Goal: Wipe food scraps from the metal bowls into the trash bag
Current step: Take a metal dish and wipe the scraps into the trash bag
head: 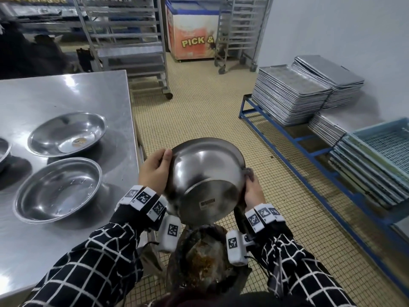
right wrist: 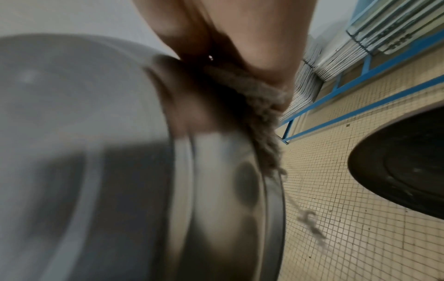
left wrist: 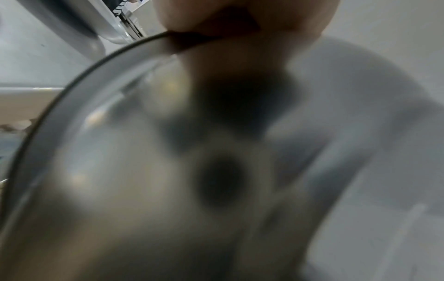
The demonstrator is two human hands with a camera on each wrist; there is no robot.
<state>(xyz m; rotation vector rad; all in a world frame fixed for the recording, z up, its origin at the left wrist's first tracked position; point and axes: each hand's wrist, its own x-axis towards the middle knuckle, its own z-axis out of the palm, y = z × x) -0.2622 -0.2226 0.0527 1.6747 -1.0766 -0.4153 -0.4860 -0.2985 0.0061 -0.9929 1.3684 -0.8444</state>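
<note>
— Steel everywhere on that table (head: 66, 89). How far along are you?

— Somewhere in the middle, I judge. I hold one bowl (head: 205, 180) tipped on edge at centre frame, its underside toward me, right above the trash bag (head: 205, 258), which shows brown scraps at the bottom centre. Two more bowls wait on the table at the left: the far bowl (head: 67, 134) has a yellowish smear in its bottom, and the near bowl (head: 58, 190) shows only small specks or drops. A third rim peeks in at the left edge.

— So what's left?

— Finishing this one, then the far bowl at least. I can't see inside the tipped bowl, so I can't say how clean it is.

— And your hands?

— My left hand (head: 153, 172) clamps the rim at the bowl's left, thumb on the outer wall, the other fingers curled over the edge out of sight. My right hand (head: 254, 191) is at the right rim, fingers closed on a grey-brown cloth (right wrist: 261, 106) bunched against the edge; a loose thread dangles from it in the wrist view.

— Is the cloth inside the bowl?

— It wraps over the rim; how far in, I can't tell.
</note>
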